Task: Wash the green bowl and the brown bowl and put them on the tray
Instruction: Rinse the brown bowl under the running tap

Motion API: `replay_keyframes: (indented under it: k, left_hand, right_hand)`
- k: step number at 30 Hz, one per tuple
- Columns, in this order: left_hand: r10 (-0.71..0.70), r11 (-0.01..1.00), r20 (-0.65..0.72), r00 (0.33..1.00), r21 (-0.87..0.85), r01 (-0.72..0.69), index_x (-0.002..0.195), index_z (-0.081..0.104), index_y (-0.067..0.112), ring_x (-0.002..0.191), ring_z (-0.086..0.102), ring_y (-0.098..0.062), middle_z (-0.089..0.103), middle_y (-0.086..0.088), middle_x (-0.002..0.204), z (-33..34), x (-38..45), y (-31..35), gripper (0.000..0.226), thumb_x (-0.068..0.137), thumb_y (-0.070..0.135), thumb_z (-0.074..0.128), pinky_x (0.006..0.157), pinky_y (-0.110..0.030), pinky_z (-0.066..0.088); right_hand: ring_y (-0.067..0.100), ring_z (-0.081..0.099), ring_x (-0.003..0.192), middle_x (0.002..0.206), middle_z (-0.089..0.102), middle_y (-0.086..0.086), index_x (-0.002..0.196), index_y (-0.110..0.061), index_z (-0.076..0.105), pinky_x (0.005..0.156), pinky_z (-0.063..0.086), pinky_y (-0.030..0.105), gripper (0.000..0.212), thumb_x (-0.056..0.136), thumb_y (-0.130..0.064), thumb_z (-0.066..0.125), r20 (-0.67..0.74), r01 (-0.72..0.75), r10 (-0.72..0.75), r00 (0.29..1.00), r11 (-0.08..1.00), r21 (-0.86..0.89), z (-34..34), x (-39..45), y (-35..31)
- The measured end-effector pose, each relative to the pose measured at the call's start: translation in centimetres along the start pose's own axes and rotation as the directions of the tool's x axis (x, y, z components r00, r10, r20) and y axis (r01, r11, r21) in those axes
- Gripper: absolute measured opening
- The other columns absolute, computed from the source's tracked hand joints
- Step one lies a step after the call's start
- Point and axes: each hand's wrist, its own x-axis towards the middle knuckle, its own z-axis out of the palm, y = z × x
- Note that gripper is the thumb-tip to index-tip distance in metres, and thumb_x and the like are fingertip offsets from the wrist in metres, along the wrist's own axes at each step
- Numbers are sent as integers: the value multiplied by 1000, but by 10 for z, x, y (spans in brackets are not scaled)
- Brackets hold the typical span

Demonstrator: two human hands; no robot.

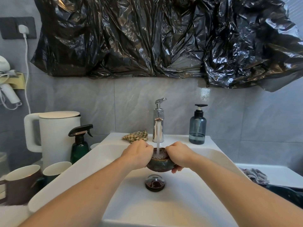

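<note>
A small dark bowl with a greenish glaze and a brown rim (159, 165) is held over the white sink (180, 202), directly under the running tap (158, 120). Water streams into it and foams inside. My left hand (139, 154) grips the bowl's left rim with curled fingers. Gripping the right rim, with fingertips under the bowl's side, is my right hand (179, 155). No second bowl and no tray can be made out.
A drain plug (154, 183) sits below the bowl. A checked cloth (136, 135) and a blue soap dispenser (197, 126) stand on the sink's back ledge. To the left are a white kettle (57, 135), a green spray bottle (80, 145) and mugs (23, 182). A rag (254, 175) lies at the right.
</note>
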Motion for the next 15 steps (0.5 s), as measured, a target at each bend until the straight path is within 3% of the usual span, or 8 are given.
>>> replay_keyframes:
  k: [7, 15]
  left_hand:
    - [4, 1000, 30, 1000, 17, -4, 74, 70, 12, 78, 70, -24, 70, -6, 65, -2, -4, 2, 44, 100, 31, 40, 83, -42, 55]
    - [9, 1000, 65, 998, 4, -9, 66, 69, 14, 75, 72, -24, 67, -1, 51, -1, -8, 3, 49, 98, 36, 39, 85, -43, 57]
  right_hand:
    - [18, 67, 51, 96, 73, 19, 119, -3, 58, 43, 48, 21, 37, 105, -22, 29, 29, -19, 20, 999, 999, -35, 1, 2, 1]
    - [17, 65, 52, 93, 73, 18, 121, -4, 57, 46, 48, 21, 39, 105, -23, 28, 46, -11, 14, 999, 997, -71, 2, 0, 3]
